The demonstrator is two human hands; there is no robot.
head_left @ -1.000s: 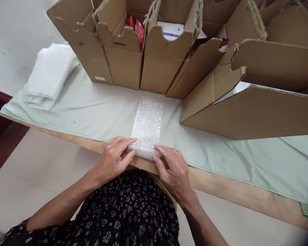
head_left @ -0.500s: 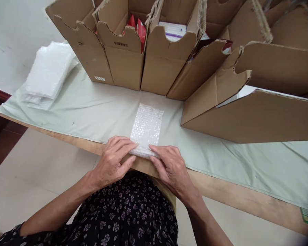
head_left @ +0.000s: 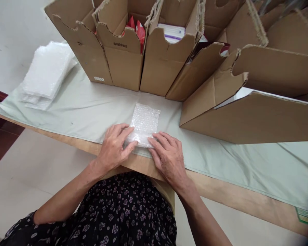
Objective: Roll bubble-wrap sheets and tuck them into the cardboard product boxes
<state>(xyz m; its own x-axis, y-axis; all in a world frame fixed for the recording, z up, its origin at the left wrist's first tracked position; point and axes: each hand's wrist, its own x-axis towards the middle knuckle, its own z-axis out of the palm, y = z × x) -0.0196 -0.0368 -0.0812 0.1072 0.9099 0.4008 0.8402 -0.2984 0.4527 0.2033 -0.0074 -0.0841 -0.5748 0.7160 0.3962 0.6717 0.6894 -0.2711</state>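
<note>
A small sheet of clear bubble wrap [head_left: 145,117] lies on the cloth near the table's front edge, its near end folded over into a thicker strip. My left hand [head_left: 115,145] holds the left end of this fold between thumb and fingers. At the right end, my right hand [head_left: 168,155] has its fingertips on top and its thumb at the near side. Whether anything lies inside the fold cannot be made out.
A stack of bubble wrap sheets [head_left: 47,71] lies at the left by the wall. Several cardboard boxes [head_left: 123,61] line the back, some holding red or white packets. A larger cardboard box [head_left: 246,119] stands at the right on the pale green cloth [head_left: 92,106].
Both hands have moved away from me, turning the near end of the bubble wrap over. The fold is wider now and the flat part beyond it shorter.
</note>
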